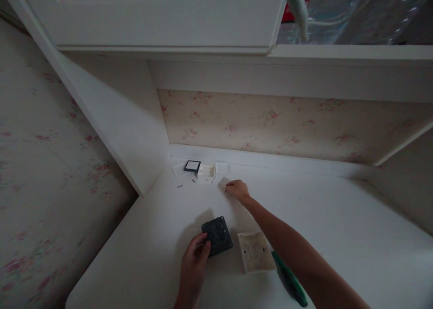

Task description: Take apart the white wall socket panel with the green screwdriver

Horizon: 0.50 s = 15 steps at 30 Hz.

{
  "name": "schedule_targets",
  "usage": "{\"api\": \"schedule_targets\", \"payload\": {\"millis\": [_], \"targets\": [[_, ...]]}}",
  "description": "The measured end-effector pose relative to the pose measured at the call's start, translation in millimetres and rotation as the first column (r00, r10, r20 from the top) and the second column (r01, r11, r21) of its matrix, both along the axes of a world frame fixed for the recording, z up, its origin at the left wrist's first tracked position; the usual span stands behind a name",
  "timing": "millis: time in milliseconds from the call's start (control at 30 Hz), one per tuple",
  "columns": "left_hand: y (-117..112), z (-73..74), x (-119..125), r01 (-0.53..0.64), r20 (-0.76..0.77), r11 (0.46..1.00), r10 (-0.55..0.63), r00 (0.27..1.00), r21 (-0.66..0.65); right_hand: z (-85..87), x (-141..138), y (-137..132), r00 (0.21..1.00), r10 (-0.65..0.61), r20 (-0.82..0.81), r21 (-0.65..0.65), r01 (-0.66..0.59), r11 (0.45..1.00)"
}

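My left hand [195,259] grips a square black wall socket panel [218,235] by its left edge, thumb in front, holding it tilted above the white desk. Farther out, my right hand [237,190] is pinched just over the desktop, a small dark screw-like piece [225,190] showing at its fingertips. Below my right forearm sits an open white back box [256,253], its hollow side up. A green-handled tool [288,279] lies beside the box, partly covered by the forearm.
Near the back edge are a black-rimmed frame [192,166], a smaller white box [206,171] and a clear cover [222,168]. Small dark pieces [180,186] lie in front. A cabinet [162,25] overhangs the desk, and a side panel [111,119] stands at left.
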State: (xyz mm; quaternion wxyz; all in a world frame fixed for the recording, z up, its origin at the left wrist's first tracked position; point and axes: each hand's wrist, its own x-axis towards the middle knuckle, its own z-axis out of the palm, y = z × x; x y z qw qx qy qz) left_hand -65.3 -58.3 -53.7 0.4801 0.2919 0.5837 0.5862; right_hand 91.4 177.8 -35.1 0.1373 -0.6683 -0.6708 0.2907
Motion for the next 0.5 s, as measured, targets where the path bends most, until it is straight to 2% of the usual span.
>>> {"api": "schedule_targets", "payload": {"millis": [233,367,500], "targets": [[-1.8,-6.8,-0.3,0.004,-0.021,1.000,-0.004,1.000,0.000,4.7,-41.0,-26.6,0.989,0.149,-0.009,0.033,-0.149,0.988],[-1.4,-11.2,-1.0,0.016,-0.035,1.000,-0.016,0.999,-0.003,9.5,-39.5,-30.3,0.985,0.172,-0.015,0.011,-0.172,0.985],[-1.9,-7.3,0.7,0.013,-0.057,1.000,-0.013,0.998,0.001,15.0,-25.8,-31.6,0.987,0.155,-0.035,-0.024,-0.156,0.987]]}}
